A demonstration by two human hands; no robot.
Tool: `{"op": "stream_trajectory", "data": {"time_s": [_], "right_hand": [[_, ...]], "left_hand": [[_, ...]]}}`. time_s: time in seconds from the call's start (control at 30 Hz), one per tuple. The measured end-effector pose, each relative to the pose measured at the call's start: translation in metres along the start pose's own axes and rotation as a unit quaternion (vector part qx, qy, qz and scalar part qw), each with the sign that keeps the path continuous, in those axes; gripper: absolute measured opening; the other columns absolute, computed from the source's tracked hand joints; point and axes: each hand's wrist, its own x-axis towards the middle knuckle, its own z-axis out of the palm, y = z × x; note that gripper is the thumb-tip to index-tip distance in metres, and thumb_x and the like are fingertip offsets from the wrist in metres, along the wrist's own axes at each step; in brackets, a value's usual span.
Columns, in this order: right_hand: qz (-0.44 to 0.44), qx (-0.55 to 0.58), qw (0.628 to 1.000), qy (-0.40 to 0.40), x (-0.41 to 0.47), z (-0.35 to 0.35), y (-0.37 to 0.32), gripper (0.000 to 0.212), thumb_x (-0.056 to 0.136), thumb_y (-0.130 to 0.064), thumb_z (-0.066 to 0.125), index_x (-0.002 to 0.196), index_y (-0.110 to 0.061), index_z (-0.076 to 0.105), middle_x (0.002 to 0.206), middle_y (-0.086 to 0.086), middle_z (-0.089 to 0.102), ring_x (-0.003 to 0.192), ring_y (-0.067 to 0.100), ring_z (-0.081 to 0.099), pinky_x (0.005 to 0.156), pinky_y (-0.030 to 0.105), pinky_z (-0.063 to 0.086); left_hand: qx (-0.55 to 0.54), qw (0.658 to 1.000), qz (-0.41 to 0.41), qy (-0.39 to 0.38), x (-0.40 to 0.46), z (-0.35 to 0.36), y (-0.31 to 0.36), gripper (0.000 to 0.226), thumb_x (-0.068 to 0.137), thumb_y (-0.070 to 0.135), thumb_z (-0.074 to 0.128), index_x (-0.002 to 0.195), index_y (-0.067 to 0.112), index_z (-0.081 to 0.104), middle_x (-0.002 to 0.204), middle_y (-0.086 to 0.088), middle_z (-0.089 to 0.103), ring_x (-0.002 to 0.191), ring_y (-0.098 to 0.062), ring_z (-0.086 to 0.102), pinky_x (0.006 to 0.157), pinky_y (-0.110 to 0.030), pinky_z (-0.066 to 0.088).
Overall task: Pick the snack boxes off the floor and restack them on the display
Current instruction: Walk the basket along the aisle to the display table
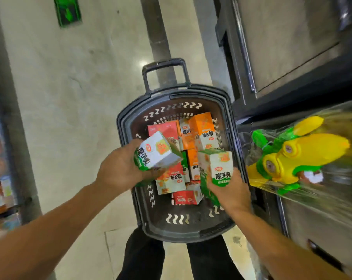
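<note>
Now each grip grasps a box above the dark plastic basket (128,126): left hand (118,168) a tilted white-and-green snack box (157,152), right hand (229,190) an upright white-and-green carton (217,164). Orange and red cardboard boxes (191,138) fill the basket.

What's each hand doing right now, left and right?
Left hand: closed on a green-and-white snack box, above the basket.
Right hand: closed on another green-and-white box.

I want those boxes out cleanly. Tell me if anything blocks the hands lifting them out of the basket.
Nothing visible does. The left hand and right hand each already grip a green-and-white box above the open-topped basket.
</note>
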Motion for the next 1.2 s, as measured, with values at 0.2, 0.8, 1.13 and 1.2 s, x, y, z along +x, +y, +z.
{"op": "stream_trajectory", "data": {"time_s": [0.2, 0.8, 1.13, 1.2], "right_hand": [[-0.081, 0.079, 0.993, 0.037, -0.1, -0.076, -0.061, 0.051, 0.07, -0.038, 0.088, 0.103, -0.032, 0.05, 0.089, -0.019, 0.063, 0.086, 0.009, 0.064, 0.07, 0.032, 0.051], [-0.171, 0.383, 0.897, 0.137, -0.442, -0.227, -0.061, 0.055, 0.072, -0.018, 0.09, 0.115, -0.036, 0.061, 0.107, -0.02, 0.073, 0.101, 0.0, 0.068, 0.086, 0.034, 0.06], [-0.176, 0.464, 0.825, 0.27, -0.573, -0.28, 0.089, 0.054, 0.069, -0.016, 0.089, 0.109, -0.036, 0.059, 0.097, -0.027, 0.072, 0.091, -0.013, 0.065, 0.071, 0.01, 0.053], [-0.176, 0.484, 0.804, 0.298, -0.599, -0.285, 0.135, 0.058, 0.071, -0.007, 0.088, 0.116, -0.032, 0.06, 0.107, -0.019, 0.073, 0.099, -0.005, 0.067, 0.078, 0.015, 0.056]], "left_hand": [[-0.102, 0.993, 0.001, 0.062, -0.085, -0.1, 0.039, 0.076, 0.048, 0.065, 0.086, 0.113, 0.037, 0.057, 0.098, 0.019, 0.069, 0.09, -0.007, 0.065, 0.079, -0.034, 0.054], [-0.393, 0.911, 0.07, 0.1, -0.337, -0.231, 0.149, 0.047, 0.07, 0.011, 0.087, 0.109, 0.026, 0.065, 0.099, 0.015, 0.075, 0.091, -0.002, 0.07, 0.072, -0.019, 0.058], [-0.375, 0.896, 0.238, -0.009, -0.462, -0.159, 0.261, 0.062, 0.062, 0.02, 0.087, 0.12, 0.018, 0.064, 0.108, 0.006, 0.075, 0.095, -0.007, 0.071, 0.075, -0.023, 0.06], [-0.376, 0.887, 0.266, -0.04, -0.5, -0.134, 0.281, 0.058, 0.067, 0.014, 0.086, 0.121, 0.017, 0.063, 0.109, 0.005, 0.075, 0.099, -0.008, 0.071, 0.08, -0.028, 0.06]]}}
